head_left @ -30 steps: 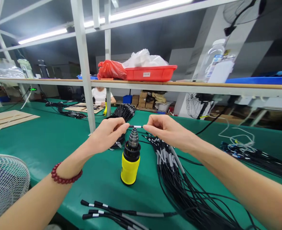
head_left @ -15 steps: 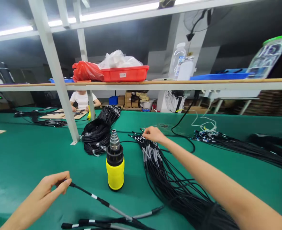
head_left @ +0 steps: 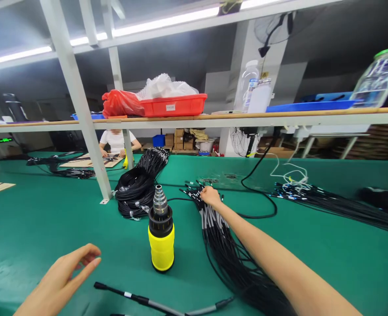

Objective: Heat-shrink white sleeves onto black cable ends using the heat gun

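"Where are the cables (head_left: 225,248)?"

"Right of the yellow tool (head_left: 161,248), tips (head_left: 196,195) far. Probably light, bendy; pinch one near its tip."

"Fingers?"

"Left hand (head_left: 60,277): thumb and fingers apart, empty. Right hand (head_left: 210,196): bunched at the tips; can't tell whether it clamps one."

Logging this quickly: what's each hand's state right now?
Left hand: open, empty.
Right hand: curled at the black cable bundle; whether it grips can't be told.
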`<control>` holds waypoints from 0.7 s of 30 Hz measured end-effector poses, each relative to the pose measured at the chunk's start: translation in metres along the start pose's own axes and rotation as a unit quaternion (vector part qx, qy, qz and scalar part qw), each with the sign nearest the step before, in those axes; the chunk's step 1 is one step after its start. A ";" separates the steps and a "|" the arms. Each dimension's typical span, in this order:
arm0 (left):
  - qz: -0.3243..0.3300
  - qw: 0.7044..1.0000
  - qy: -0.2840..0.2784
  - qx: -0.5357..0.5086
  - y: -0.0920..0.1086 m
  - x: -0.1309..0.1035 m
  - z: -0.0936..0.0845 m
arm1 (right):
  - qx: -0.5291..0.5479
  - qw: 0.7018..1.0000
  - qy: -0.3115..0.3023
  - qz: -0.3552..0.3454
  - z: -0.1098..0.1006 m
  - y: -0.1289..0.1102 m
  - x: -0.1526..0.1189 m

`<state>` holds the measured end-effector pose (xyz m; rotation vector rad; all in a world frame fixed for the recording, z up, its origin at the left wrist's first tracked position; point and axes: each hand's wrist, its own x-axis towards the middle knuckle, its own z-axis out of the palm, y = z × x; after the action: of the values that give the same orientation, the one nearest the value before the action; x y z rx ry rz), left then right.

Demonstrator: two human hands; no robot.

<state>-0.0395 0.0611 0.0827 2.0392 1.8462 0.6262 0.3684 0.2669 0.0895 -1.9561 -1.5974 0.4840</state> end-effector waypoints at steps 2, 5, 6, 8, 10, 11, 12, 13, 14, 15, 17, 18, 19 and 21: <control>0.015 1.000 0.016 -0.020 0.012 0.000 -0.011 | 0.075 0.996 0.029 -0.039 -0.023 -0.001 -0.010; 0.034 0.996 0.074 -0.040 0.034 -0.003 -0.028 | 0.162 0.977 0.070 -0.116 -0.064 -0.008 -0.046; 0.039 0.993 0.099 -0.046 0.044 -0.004 -0.034 | 0.179 0.971 0.080 -0.141 -0.077 -0.012 -0.063; 0.051 0.985 0.148 -0.068 0.069 -0.007 -0.047 | 0.230 0.940 0.101 -0.230 -0.098 -0.025 -0.102; 0.079 0.977 0.170 -0.104 0.096 -0.008 -0.058 | 0.214 0.922 0.095 -0.310 -0.112 -0.042 -0.142; 0.101 0.973 0.169 -0.124 0.110 -0.008 -0.063 | 0.191 0.917 0.077 -0.342 -0.116 -0.050 -0.160; 0.120 0.968 0.167 -0.144 0.122 -0.007 -0.067 | 0.170 0.913 0.058 -0.367 -0.119 -0.057 -0.175; 0.144 0.964 0.153 -0.161 0.134 -0.006 -0.070 | 0.152 0.908 0.045 -0.389 -0.120 -0.064 -0.187; 0.162 0.962 0.133 -0.174 0.143 -0.003 -0.071 | 0.136 0.904 0.031 -0.404 -0.120 -0.069 -0.196; 0.179 0.960 0.106 -0.186 0.149 0.000 -0.072 | 0.122 0.901 0.021 -0.415 -0.120 -0.073 -0.202; 0.190 0.957 0.067 -0.208 0.157 0.005 -0.072 | 0.099 0.899 0.008 -0.426 -0.118 -0.078 -0.205; 0.188 0.956 0.053 -0.219 0.159 0.007 -0.072 | 0.090 0.899 0.003 -0.428 -0.116 -0.080 -0.205; 0.182 0.955 0.043 -0.230 0.159 0.009 -0.072 | 0.081 0.900 -0.004 -0.428 -0.115 -0.081 -0.203; 0.174 0.952 0.031 -0.252 0.159 0.011 -0.072 | 0.066 0.901 -0.015 -0.428 -0.114 -0.082 -0.198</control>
<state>0.0596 0.0503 0.2265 2.0022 1.1849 1.1331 0.3295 0.0629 0.2154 -0.9798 -2.1595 0.2380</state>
